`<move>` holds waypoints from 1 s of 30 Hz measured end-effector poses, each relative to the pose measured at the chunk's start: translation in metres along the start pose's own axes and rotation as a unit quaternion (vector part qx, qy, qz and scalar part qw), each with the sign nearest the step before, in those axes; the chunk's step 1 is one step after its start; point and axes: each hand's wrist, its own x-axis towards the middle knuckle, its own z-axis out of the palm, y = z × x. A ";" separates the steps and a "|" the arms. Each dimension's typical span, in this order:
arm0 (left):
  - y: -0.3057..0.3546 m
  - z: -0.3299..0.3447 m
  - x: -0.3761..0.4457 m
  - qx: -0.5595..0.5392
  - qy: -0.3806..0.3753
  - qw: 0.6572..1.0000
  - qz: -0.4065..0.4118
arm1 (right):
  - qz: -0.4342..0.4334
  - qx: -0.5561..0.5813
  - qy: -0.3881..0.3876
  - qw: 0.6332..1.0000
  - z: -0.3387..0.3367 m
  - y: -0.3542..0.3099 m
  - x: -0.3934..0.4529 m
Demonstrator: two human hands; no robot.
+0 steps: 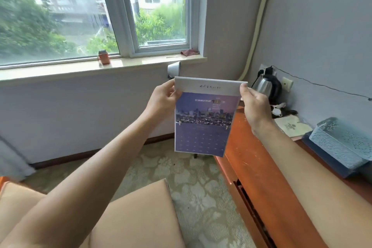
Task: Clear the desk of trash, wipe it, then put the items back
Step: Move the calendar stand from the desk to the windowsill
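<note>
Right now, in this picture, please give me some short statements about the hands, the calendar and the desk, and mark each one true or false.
1. Both hands hold the desk calendar by its upper corners. True: the left hand and the right hand pinch it there.
2. The calendar lies flat on the desk. False: it is held up in the air, mostly over the carpet.
3. An electric kettle stands at the far end of the desk. True.
4. The light blue perforated basket stands on the windowsill. False: it is on the desk, at the right.
5. An orange cup stands on the windowsill. True.
</note>
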 end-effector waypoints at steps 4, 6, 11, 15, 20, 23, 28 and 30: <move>-0.019 -0.061 -0.005 -0.007 0.016 1.000 -0.002 | -0.008 0.010 -0.014 1.000 0.062 -0.027 -0.005; -0.029 -0.097 -0.008 -0.007 0.025 1.000 -0.006 | -0.015 0.013 -0.020 1.000 0.097 -0.041 -0.012; -0.062 -0.195 -0.012 0.003 0.026 1.000 0.000 | -0.039 0.006 -0.029 0.999 0.192 -0.076 -0.043; -0.094 -0.278 -0.013 0.008 0.018 1.000 -0.001 | -0.035 0.013 -0.019 0.999 0.273 -0.096 -0.067; -0.126 -0.361 -0.014 0.013 0.005 1.000 0.009 | -0.028 0.026 -0.010 0.999 0.351 -0.116 -0.099; -0.134 -0.393 -0.019 0.000 0.015 1.000 0.019 | -0.028 0.032 -0.007 0.999 0.380 -0.128 -0.116; -0.139 -0.422 -0.039 0.001 0.031 0.999 0.025 | -0.043 0.028 -0.025 0.998 0.397 -0.147 -0.137; -0.135 -0.428 -0.048 0.000 0.040 0.999 0.026 | -0.052 0.036 -0.037 0.997 0.397 -0.152 -0.142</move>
